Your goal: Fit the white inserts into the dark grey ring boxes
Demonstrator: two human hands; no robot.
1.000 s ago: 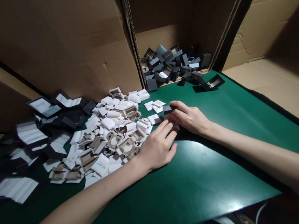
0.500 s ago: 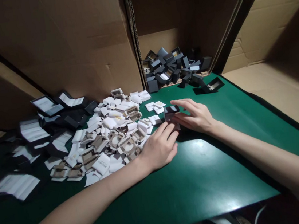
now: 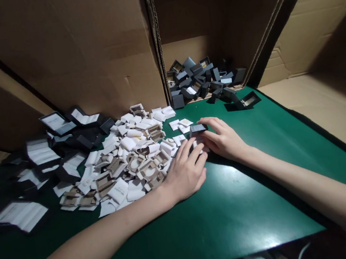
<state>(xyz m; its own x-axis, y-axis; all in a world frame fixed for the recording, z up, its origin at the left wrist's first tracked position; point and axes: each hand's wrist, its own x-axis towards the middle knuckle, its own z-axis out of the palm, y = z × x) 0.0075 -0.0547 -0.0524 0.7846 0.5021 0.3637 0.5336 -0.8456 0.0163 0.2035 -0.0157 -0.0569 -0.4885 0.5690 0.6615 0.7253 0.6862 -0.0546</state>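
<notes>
A small black box (image 3: pixel 197 130) stands just past my left fingertips, and my right hand (image 3: pixel 227 139) grips its right end between thumb and fingers. My left hand (image 3: pixel 185 172) lies palm down in front of the box, its fingers apart and its thumb held off from them. White card (image 3: pixel 198 144) shows between and beyond its fingertips, right below the box; whether it is joined to the box is hidden. A few flat white pieces (image 3: pixel 184 128) lie left of the box. The heap of folded white card inserts (image 3: pixel 129 163) reaches up to my left wrist.
Open black boxes with white linings (image 3: pixel 63 144) are piled at the left. More small black boxes (image 3: pixel 199 77) fill a cardboard bay (image 3: pixel 187 47) at the back, one lying outside it. Cardboard walls (image 3: pixel 95 50) stand behind the green table (image 3: pixel 236 219); a cardboard sheet (image 3: pixel 320 110) lies right.
The left fingers have drawn back slightly and spread, uncovering white card. The box now shows a plain dark top in my right hand. The whole view has shifted slightly.
</notes>
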